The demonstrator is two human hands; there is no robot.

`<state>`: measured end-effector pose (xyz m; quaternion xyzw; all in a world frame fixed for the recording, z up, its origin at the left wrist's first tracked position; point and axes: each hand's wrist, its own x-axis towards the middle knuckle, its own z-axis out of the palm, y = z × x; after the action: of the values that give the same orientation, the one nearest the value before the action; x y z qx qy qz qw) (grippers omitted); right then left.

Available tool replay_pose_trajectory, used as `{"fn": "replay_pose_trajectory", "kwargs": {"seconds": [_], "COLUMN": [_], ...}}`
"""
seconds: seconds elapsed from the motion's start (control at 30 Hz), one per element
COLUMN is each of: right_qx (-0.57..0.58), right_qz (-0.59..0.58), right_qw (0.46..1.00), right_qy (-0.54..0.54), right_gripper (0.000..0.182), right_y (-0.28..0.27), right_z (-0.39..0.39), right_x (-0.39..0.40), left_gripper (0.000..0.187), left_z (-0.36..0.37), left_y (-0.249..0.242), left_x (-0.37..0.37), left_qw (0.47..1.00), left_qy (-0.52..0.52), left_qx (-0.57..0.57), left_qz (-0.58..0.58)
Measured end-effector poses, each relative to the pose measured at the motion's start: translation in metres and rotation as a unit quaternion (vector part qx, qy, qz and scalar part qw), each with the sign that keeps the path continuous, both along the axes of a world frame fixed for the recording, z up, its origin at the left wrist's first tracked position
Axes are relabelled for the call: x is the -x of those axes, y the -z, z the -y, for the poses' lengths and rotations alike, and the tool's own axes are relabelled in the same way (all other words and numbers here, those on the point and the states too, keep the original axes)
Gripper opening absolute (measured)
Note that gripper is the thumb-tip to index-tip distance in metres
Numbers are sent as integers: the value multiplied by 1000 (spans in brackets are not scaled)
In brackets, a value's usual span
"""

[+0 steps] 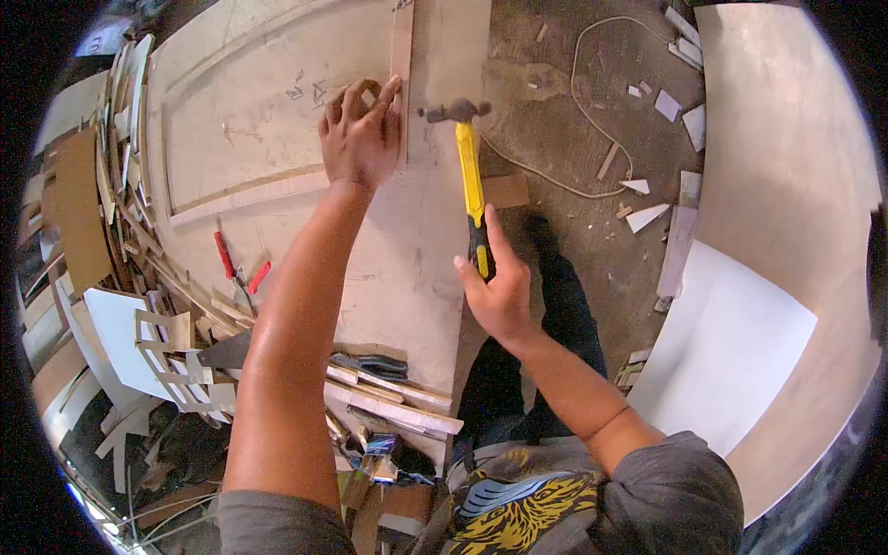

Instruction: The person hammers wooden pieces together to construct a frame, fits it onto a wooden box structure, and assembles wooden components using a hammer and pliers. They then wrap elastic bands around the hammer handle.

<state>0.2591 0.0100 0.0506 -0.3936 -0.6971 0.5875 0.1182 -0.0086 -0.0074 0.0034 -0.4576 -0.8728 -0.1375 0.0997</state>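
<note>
The right hand (pixel 499 287) covers the lower grip of the hammer (pixel 469 176). Left of the hammer, the left hand (pixel 359 139) hides part of a wooden strip (pixel 401 55), whose far end is cut off by the top edge; whatever its fingertips may pinch is too small to tell. Farther left of the hammer, small pieces (pixel 305 91) on the panel (pixel 268 120) are too tiny to identify. Below and left of the hammer, the left forearm (pixel 296 342) hides one end of a grey blade (pixel 225 352). Well below the hammer, the bottom edge cuts off the shirt (pixel 527 499).
</note>
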Motion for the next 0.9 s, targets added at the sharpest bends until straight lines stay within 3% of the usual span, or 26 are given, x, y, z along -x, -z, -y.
{"fn": "replay_pose_trajectory", "kwargs": {"seconds": [0.03, 0.17, 0.2, 0.3, 0.33, 0.47, 0.57, 0.67, 0.87, 0.9], "right_qx": [4, -186, -180, -171, -206, -274, -307, -345, -437, -421], "right_qz": [18, -88, -73, -13, -36, 1, 37, 42, -9, -25], "right_qw": [1000, 974, 976, 962, 952, 900, 835, 777, 752, 776], "right_qy": [-20, -92, -97, -211, -225, -340, -456, -525, -493, -468], "right_gripper": [76, 73, 62, 53, 41, 27, 45, 42, 37, 38], "right_y": [-7, 6, 0, -18, -25, -23, -26, -28, -14, -11], "right_z": [-16, -72, -83, -128, -141, -183, -216, -228, -197, -198], "right_x": [6, 47, 60, 109, 127, 193, 235, 269, 297, 300], "left_gripper": [38, 41, 41, 41, 42, 44, 47, 45, 37, 37], "left_z": [1, 1, 1, 3, 2, 1, 2, -4, 4, 2], "left_y": [-2, 4, 1, -4, -5, -8, -7, -14, -11, -9], "left_x": [0, 4, 3, 4, 3, 3, 6, 9, 11, 12], "left_qw": [1000, 1000, 1000, 999, 999, 996, 995, 995, 994, 994], "left_qy": [4, 6, 6, -5, -12, -10, -3, -7, -16, -17], "left_qx": [-4, 2, 3, 34, 41, 77, 91, 86, 83, 75], "left_qz": [3, 15, 12, 16, 22, 42, 48, 51, 73, 77]}}
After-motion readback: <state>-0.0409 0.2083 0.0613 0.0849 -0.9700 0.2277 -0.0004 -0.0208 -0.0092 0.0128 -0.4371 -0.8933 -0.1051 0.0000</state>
